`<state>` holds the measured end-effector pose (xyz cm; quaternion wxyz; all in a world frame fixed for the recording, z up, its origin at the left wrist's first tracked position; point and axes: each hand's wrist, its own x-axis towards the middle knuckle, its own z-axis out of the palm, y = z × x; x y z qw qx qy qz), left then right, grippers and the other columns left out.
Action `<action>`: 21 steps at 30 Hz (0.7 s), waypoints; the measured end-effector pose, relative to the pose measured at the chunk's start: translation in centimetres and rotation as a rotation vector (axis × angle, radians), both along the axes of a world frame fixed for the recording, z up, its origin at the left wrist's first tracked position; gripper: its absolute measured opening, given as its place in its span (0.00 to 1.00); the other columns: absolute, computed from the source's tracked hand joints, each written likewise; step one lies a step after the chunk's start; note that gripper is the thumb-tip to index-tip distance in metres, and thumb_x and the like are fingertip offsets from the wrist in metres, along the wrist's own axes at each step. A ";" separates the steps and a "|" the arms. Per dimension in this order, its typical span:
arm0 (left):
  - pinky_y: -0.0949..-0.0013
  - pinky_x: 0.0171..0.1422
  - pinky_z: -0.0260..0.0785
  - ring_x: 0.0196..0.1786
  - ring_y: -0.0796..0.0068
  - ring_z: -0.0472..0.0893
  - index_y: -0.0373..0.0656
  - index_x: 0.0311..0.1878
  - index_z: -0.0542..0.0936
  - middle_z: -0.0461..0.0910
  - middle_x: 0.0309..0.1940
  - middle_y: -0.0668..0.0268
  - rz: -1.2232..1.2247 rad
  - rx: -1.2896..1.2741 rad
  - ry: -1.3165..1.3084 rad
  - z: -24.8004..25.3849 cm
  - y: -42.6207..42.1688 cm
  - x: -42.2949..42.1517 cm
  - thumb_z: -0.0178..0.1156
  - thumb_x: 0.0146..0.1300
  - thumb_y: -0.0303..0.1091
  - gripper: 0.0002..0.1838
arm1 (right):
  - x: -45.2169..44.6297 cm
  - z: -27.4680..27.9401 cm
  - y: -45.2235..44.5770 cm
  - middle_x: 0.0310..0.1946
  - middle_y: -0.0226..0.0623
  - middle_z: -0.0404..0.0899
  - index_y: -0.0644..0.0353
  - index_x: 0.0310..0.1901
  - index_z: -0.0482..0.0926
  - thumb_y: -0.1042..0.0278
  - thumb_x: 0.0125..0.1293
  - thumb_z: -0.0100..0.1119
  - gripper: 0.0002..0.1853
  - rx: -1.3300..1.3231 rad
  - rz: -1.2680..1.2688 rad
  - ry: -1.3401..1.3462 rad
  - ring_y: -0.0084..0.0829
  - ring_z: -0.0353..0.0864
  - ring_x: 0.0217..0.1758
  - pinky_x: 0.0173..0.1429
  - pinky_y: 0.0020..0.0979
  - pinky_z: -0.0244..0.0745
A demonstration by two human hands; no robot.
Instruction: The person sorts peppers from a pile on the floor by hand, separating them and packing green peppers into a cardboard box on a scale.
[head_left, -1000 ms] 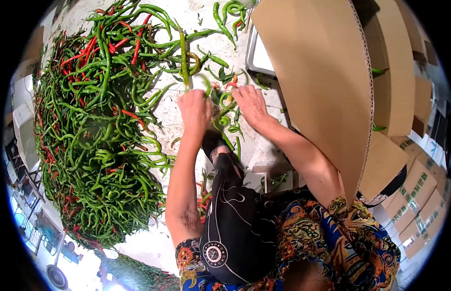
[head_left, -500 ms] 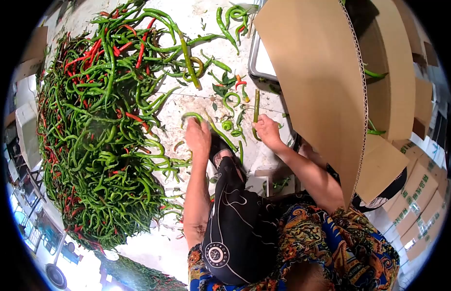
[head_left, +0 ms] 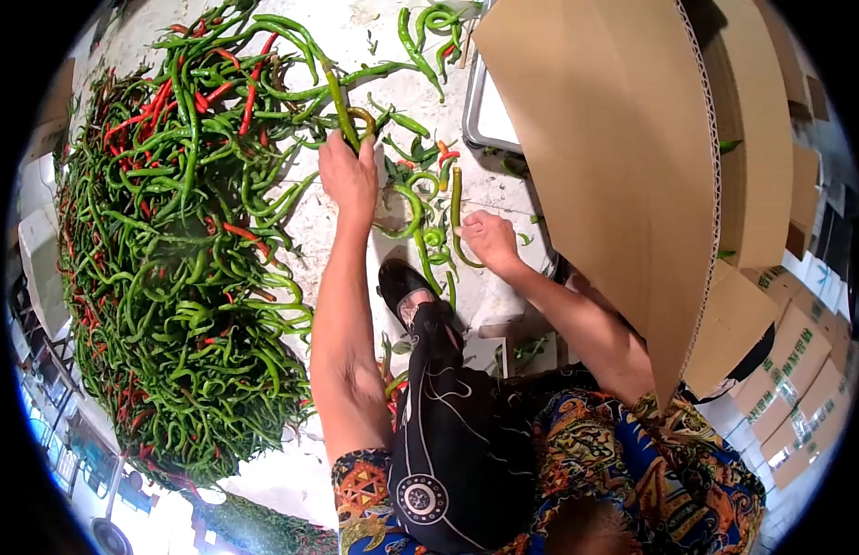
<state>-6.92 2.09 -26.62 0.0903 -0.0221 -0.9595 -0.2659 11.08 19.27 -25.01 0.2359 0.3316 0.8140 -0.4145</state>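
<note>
My left hand [head_left: 348, 178] reaches forward, its fingers closed at the lower end of a yellowish-green chili pepper [head_left: 341, 104]. A brownish curled chili [head_left: 368, 118] lies right beside those fingertips. My right hand [head_left: 490, 240] has its fingers curled, with the fingertips on a long olive-coloured chili pepper [head_left: 456, 199] that hangs or stands roughly upright; its lower end bends toward the palm. Between my hands, on the pale floor, are a curved green chili [head_left: 417, 213], a coiled green chili [head_left: 435, 238] and a small red-orange chili [head_left: 444, 168].
A large heap of green and red chilies [head_left: 180, 296] fills the left side. To the right, a cardboard box flap [head_left: 596, 139] covers part of a metal-rimmed tray [head_left: 469, 120]. My shoe [head_left: 399, 285] is on the floor below. Stacked cartons [head_left: 799, 370] stand far right.
My left hand has let go of the curved green chili and moved forward and left to the yellowish-green one. My right hand and its olive chili have shifted slightly left, the chili tilting.
</note>
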 end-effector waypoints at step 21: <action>0.52 0.52 0.69 0.51 0.48 0.74 0.36 0.68 0.64 0.72 0.50 0.49 -0.159 -0.099 -0.446 3.0 1.2 13.5 0.70 0.52 0.54 0.46 | 0.0 -1.0 -3.6 0.42 0.35 0.83 0.60 0.57 0.74 0.73 0.66 0.56 0.18 -0.779 -0.399 0.098 0.30 0.83 0.44 0.45 0.34 0.80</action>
